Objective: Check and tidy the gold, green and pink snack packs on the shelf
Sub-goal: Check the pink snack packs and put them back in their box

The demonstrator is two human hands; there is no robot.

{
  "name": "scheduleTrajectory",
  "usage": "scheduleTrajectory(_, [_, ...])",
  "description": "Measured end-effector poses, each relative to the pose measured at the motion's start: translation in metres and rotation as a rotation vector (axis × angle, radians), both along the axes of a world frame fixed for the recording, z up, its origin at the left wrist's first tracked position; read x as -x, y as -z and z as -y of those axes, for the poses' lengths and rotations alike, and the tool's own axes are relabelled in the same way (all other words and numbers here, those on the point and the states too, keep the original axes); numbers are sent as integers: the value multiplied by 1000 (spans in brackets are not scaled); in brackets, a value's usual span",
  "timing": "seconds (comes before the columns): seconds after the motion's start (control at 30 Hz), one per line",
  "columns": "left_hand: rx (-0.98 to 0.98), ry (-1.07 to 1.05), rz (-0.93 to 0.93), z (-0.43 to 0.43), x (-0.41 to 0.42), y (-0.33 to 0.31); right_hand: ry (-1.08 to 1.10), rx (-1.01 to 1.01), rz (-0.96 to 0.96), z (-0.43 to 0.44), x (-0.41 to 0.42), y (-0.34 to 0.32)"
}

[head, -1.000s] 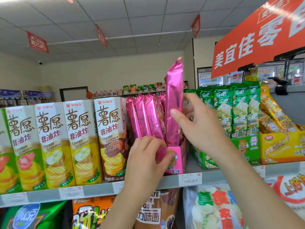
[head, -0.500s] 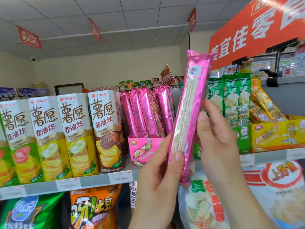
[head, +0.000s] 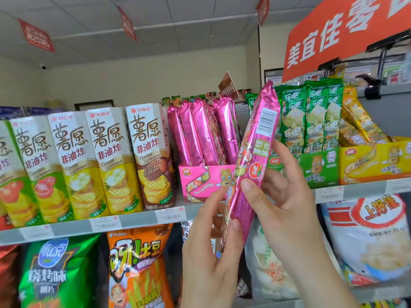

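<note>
I hold one long pink snack pack (head: 255, 150) upright and tilted in front of the shelf, its barcode side facing me. My left hand (head: 211, 254) pinches its lower end and my right hand (head: 287, 196) grips its middle from the right. Behind it, several pink packs (head: 200, 132) stand in a pink display box (head: 200, 181). Green packs (head: 311, 116) stand in a green box (head: 320, 167) to the right. Gold packs (head: 358, 121) lean in a yellow box (head: 373, 161) at the far right.
Tall chip cartons (head: 106, 161) fill the shelf left of the pink box. The shelf edge (head: 133, 221) carries price tags. Large snack bags (head: 138, 270) and a white shrimp-chip bag (head: 373, 238) sit on the shelf below. An orange sign (head: 342, 30) hangs overhead.
The pink pack came out of its box and toward me. It has since turned in my hands, showing its printed side and barcode, with my left hand lower on it.
</note>
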State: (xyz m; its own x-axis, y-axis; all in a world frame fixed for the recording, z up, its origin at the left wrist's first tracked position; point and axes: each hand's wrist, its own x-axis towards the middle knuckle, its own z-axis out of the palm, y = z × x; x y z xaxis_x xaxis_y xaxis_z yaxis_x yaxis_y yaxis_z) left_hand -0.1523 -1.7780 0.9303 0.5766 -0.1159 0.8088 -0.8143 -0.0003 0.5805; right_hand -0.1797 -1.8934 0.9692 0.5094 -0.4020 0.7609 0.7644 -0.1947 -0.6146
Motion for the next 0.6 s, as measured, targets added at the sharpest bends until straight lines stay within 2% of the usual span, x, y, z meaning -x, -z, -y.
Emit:
scheduleTrajectory(0.23, [77, 205, -193, -7, 4, -12, -119, 68, -45, -8, 6, 10])
scheduleTrajectory(0.37, [92, 310, -247, -9, 2, -21, -196, 132, -137, -13, 8, 22])
scheduleTrajectory(0.47, [162, 302, -283, -10, -1, -26, -188, 127, -226, -20, 15, 34])
scheduleTrajectory(0.53, [218, 241, -312, -12, -4, -28, -155, 197, -276, -31, 20, 39])
scheduleTrajectory(0.6, [196, 218, -283, -13, -7, -31, -127, 226, -271, -38, 21, 49])
